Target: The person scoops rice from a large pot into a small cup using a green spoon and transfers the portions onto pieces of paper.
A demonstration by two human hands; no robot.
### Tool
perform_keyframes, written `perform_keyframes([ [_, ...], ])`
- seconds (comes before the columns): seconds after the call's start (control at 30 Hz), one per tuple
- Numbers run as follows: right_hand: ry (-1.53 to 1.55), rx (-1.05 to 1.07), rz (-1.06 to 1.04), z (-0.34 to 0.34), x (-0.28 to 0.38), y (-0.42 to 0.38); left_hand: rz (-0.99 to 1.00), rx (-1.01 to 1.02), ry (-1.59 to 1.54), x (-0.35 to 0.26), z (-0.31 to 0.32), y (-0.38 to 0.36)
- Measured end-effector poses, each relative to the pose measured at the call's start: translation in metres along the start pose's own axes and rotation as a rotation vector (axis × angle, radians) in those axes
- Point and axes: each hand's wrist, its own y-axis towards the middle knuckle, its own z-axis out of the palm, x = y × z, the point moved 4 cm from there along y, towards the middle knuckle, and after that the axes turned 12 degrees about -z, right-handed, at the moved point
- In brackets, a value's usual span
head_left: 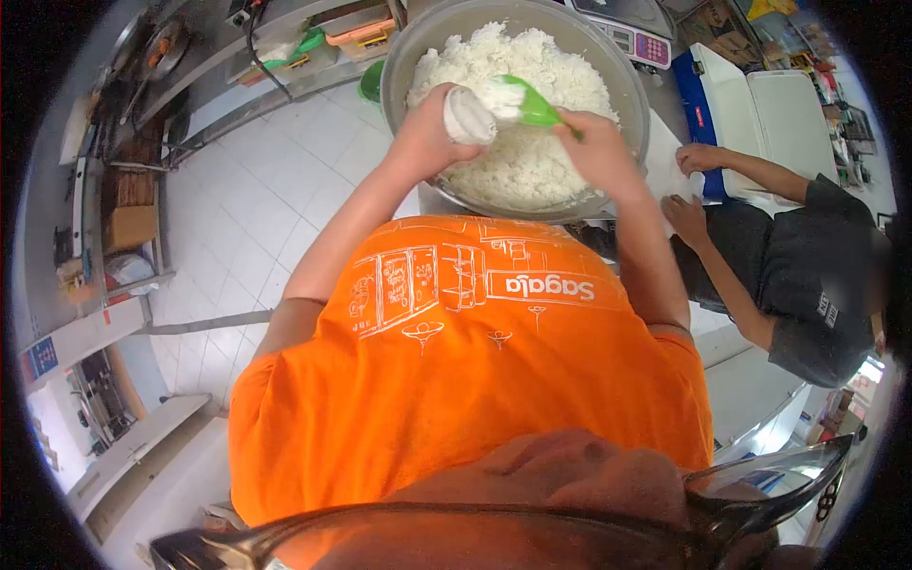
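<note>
A large round grey bowl [401, 71] holds a heap of white rice [532, 176]. Over its left side, my left hand [429, 138] is wrapped round a small whitish cup [468, 116], whose contents I cannot make out. From the right, my right hand [594, 147] grips the handle of a green spatula [534, 103]. White rice lies on the spatula's blade, close to the cup and above the heap.
At my right a co-worker in dark clothes [807, 256] has both hands near the counter. Beyond the bowl stands a scale with a purple keypad [651, 47], beside an open blue and white cooler [701, 119]. Shelves [313, 71] with boxes line the left.
</note>
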Motion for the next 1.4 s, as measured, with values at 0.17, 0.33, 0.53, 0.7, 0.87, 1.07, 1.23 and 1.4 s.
perform_keyframes([
  [0.17, -0.411, -0.046, -0.048, 0.043, 0.068, -0.001, -0.130, -0.012, -0.179, 0.009, 0.021, 0.025],
  [0.33, -0.241, -0.323, 0.024, 0.007, 0.045, -0.002, -0.013, -0.046, -0.178, 0.001, 0.007, 0.019],
  [0.53, 0.248, -0.012, 0.278, 0.040, 0.039, -0.005, 0.019, 0.017, -0.129, -0.004, 0.017, 0.016],
  [0.7, 0.081, 0.167, 0.159, 0.050, 0.036, 0.008, 0.068, 0.133, -0.048, -0.013, 0.013, 0.016],
  [0.87, 0.090, 0.151, 0.204, 0.028, 0.015, 0.003, 0.087, 0.127, -0.044, 0.012, 0.016, 0.023],
  [1.07, 0.310, 0.064, 0.206, 0.038, 0.025, 0.012, 0.125, 0.154, 0.009, 0.005, 0.021, 0.022],
  [1.23, 0.187, 0.115, 0.146, 0.059, 0.017, 0.006, 0.072, 0.192, -0.097, 0.012, 0.021, 0.017],
  [1.4, 0.626, 0.207, 0.478, 0.036, 0.006, -0.001, 0.105, 0.117, -0.081, 0.012, 0.018, 0.020],
])
